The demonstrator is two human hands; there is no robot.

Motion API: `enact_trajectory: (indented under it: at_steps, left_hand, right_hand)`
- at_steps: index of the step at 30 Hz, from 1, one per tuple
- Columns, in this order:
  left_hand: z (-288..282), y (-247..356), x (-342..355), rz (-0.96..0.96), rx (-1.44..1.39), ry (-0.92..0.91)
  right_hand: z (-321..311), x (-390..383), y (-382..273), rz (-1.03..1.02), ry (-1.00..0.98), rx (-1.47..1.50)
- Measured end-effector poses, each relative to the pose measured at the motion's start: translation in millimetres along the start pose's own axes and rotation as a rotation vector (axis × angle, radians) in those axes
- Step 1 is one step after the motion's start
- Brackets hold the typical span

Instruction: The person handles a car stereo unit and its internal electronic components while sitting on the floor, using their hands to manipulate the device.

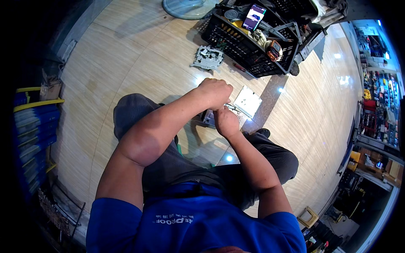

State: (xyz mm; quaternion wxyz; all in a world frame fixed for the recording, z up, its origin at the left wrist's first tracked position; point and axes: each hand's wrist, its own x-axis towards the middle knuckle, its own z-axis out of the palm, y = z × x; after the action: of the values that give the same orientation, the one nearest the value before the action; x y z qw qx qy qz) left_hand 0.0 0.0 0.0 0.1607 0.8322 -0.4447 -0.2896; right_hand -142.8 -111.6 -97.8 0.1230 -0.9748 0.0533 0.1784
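Blue shirt [190, 223]; left hand [215, 93], right hand [227, 122], fingers [220, 111] curled (grip unclear), over device [238, 114], direction, long axis hidden.

A wide stretch of glossy beige floor tiles [139, 55] leaves passage left of the person's left hand [216, 92]. Farther off, a silver cut-out metal plate [208, 58] and a black slotted plastic crate [234, 47] stand in the way. A flat white rectangular panel [248, 101] obstructs the right, near the right hand [227, 122].
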Motion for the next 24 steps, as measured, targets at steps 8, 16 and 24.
enact_trajectory:
  at_steps: [8,16,24]
  left_hand:
    - [1.4,0.3,1.8,0.018,-0.012,0.025]
    - [0.5,0.3,0.9,0.010,-0.005,0.025]
    - [1.2,-0.1,0.9,0.012,-0.004,0.027]
  right_hand:
    - [3.5,1.0,4.0,-0.018,0.032,-0.042]
    - [-0.2,-3.1,-0.7,-0.041,0.062,-0.009]
    - [6.0,-0.5,3.5,-0.079,0.062,-0.011]
